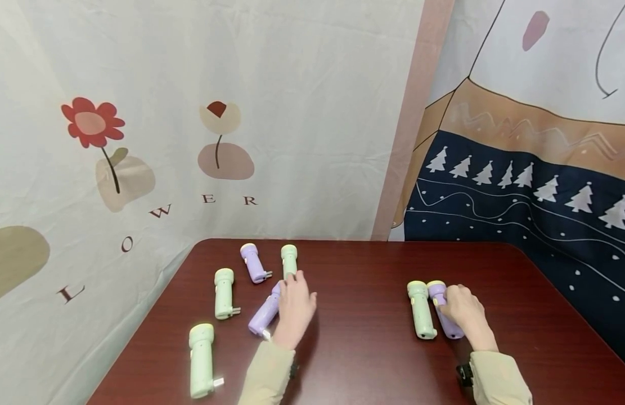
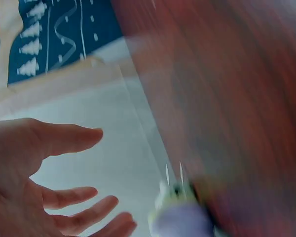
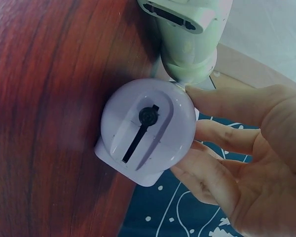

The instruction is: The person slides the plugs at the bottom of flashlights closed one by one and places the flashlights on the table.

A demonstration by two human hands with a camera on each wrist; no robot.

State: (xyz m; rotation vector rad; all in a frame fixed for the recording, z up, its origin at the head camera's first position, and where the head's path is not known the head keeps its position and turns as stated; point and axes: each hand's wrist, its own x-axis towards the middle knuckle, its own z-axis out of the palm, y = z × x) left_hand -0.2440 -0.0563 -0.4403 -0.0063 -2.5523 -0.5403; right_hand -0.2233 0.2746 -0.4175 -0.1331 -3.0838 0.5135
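My right hand (image 1: pixel 466 312) holds a purple flashlight (image 1: pixel 451 326) that lies at the right of the table. In the right wrist view, the thumb and fingers lie on either side of its body, and its slotted end (image 3: pixel 116 118) faces the camera. A green flashlight (image 1: pixel 421 316) lies close beside it. My left hand (image 1: pixel 296 308) hovers over a purple flashlight (image 1: pixel 265 315), partly hiding its head, with the fingertips overlapping a green flashlight (image 1: pixel 289 257) behind. The left wrist view shows that hand's fingers (image 2: pixel 71 139) spread with nothing between them; flashlights there are blurred, one with two prongs out.
More flashlights lie at the left of the dark red table (image 1: pixel 358 315): a purple one (image 1: pixel 253 263) at the back, a green one (image 1: pixel 224 293) and another green one (image 1: pixel 201 360) nearer the front, with plug prongs folded out. Printed cloths (image 1: pixel 312 112) hang behind the table.
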